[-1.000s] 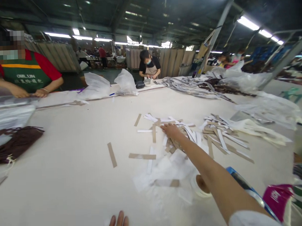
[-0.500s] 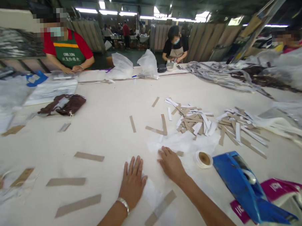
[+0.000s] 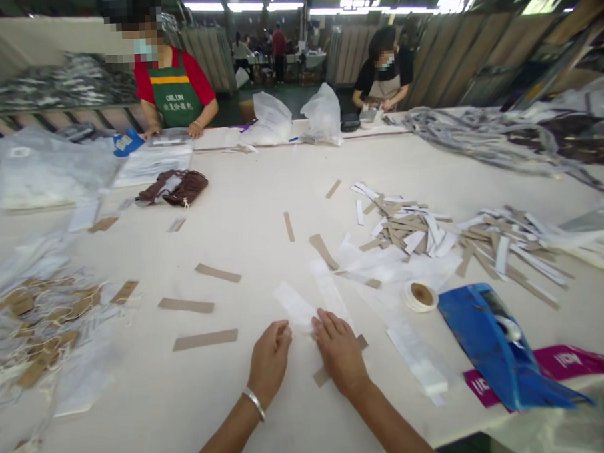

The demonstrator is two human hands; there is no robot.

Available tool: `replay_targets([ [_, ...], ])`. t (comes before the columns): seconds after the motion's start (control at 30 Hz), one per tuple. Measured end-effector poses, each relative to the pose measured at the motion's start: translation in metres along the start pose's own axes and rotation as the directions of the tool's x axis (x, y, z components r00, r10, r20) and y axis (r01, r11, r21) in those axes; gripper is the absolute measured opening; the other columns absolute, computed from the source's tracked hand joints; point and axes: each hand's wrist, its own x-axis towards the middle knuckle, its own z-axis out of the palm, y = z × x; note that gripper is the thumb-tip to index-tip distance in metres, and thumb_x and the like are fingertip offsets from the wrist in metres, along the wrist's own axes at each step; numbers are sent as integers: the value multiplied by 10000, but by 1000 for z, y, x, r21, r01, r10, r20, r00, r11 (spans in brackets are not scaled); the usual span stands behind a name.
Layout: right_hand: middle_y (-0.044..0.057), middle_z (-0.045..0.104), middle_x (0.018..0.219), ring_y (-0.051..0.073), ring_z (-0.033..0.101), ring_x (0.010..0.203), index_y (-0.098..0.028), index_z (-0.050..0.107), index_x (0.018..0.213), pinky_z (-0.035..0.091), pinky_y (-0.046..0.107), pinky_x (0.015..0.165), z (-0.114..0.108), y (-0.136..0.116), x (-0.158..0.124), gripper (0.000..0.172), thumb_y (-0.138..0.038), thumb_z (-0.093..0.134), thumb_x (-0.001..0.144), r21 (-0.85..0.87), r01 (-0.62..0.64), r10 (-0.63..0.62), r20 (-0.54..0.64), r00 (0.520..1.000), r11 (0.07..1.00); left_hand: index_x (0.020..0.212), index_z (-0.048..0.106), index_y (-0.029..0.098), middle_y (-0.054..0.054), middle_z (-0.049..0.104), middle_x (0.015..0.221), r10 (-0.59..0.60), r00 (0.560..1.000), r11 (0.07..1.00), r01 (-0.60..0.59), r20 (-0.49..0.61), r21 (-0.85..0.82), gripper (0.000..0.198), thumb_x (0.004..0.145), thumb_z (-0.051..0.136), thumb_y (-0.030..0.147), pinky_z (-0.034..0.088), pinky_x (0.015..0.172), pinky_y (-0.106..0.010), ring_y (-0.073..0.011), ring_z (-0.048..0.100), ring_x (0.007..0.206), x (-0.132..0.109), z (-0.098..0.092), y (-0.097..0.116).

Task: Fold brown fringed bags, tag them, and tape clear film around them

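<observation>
My left hand [image 3: 270,355], with a metal bangle at the wrist, is closed with its fingers curled together. Its fingertips are at the lower edge of a translucent plastic sleeve [image 3: 296,305]; whether they pinch it is hidden. Beside it my right hand [image 3: 340,352] lies palm down, fingers stretched out, on the sleeve's right end. A grey-brown card strip [image 3: 321,376] shows partly from under the right hand. More translucent plastic film [image 3: 329,289] lies just beyond the fingers. A tape roll [image 3: 421,296] is to the right.
Several loose strips [image 3: 205,339] lie to the left, with stringed brown tags [image 3: 42,351] farther left. Heaped card strips [image 3: 407,228] are at the right, near a blue plastic bag [image 3: 487,345]. A brown drawstring bag [image 3: 173,189] lies farther back. Two people [image 3: 176,92] work across the table.
My left hand has gone from lying flat with spread fingers to curled beside the right. My right hand now covers part of a card strip. The view has shifted left and down.
</observation>
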Motion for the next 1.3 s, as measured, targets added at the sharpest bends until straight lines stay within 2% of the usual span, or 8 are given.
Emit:
replay_targets([
  [0.1, 105, 592, 1263, 244, 533, 1130, -198, 587, 1182, 406, 384, 930, 2, -4, -1, 274, -192, 432, 957, 45, -95, 95, 5, 995, 994, 1066, 600, 135, -111, 703, 932, -318, 935, 876, 352, 154, -330, 305, 850, 580, 349, 556, 731, -337, -200, 684, 778, -7, 11, 8],
  [0.2, 109, 628, 1142, 224, 575, 1026, -186, 531, 1237, 426, 332, 852, -6, -8, 11, 314, -199, 487, 926, 120, -232, 228, 52, 972, 965, 1069, 581, 111, -126, 710, 907, -412, 885, 764, 465, 215, -448, 327, 819, 622, 318, 553, 709, -307, -184, 689, 750, -3, 15, 17],
  [0.43, 51, 681, 873, 202, 630, 829, -186, 578, 1062, 371, 275, 685, -19, -9, 48, 253, -217, 599, 813, 135, -442, 383, 320, 867, 887, 998, 599, 85, -124, 707, 803, -418, 879, 754, 476, 229, -452, 285, 800, 625, 288, 541, 626, -308, -188, 674, 651, 10, 15, 16],
  [0.83, -33, 598, 706, 133, 543, 657, -207, 547, 763, 337, 236, 604, -29, -27, 58, 176, -353, 509, 853, 679, -397, 163, 383, 909, 618, 843, 688, 145, -60, 688, 760, -319, 938, 678, 327, 137, -659, 351, 648, 767, 426, 485, 656, -279, -201, 635, 746, 17, -7, 14],
  [1.0, -37, 602, 743, 146, 562, 686, -222, 528, 976, 376, 255, 650, -25, -28, 58, 183, -296, 540, 809, 744, -420, 232, 351, 907, 520, 836, 698, 124, -62, 686, 729, -289, 944, 642, 316, 161, -698, 355, 628, 791, 395, 471, 622, -265, -201, 629, 723, 31, -8, 17],
  [1.1, -62, 551, 641, 152, 545, 602, -211, 467, 1128, 384, 258, 597, -18, -30, 52, 411, -296, 600, 747, 774, -526, 300, 439, 847, 352, 983, 682, 128, -99, 715, 899, -256, 949, 538, 296, 181, -789, 374, 708, 737, 376, 495, 688, -273, -210, 654, 815, 33, -7, 23],
  [1.2, -27, 621, 697, 176, 598, 618, -206, 438, 1154, 432, 275, 584, -12, -33, 45, 551, -383, 679, 691, 789, -613, 299, 576, 761, 41, 1113, 638, 131, -143, 705, 1049, -234, 941, 372, 320, 246, -871, 420, 752, 701, 336, 518, 785, -318, -238, 671, 914, 36, -6, 26],
  [1.3, 27, 680, 795, 198, 639, 651, -206, 465, 1111, 469, 297, 601, -10, -36, 39, 602, -441, 743, 633, 748, -637, 229, 663, 713, -184, 1133, 624, 116, -158, 712, 1026, -288, 917, 369, 373, 277, -851, 452, 733, 726, 302, 536, 774, -332, -251, 681, 916, 42, -5, 24],
])
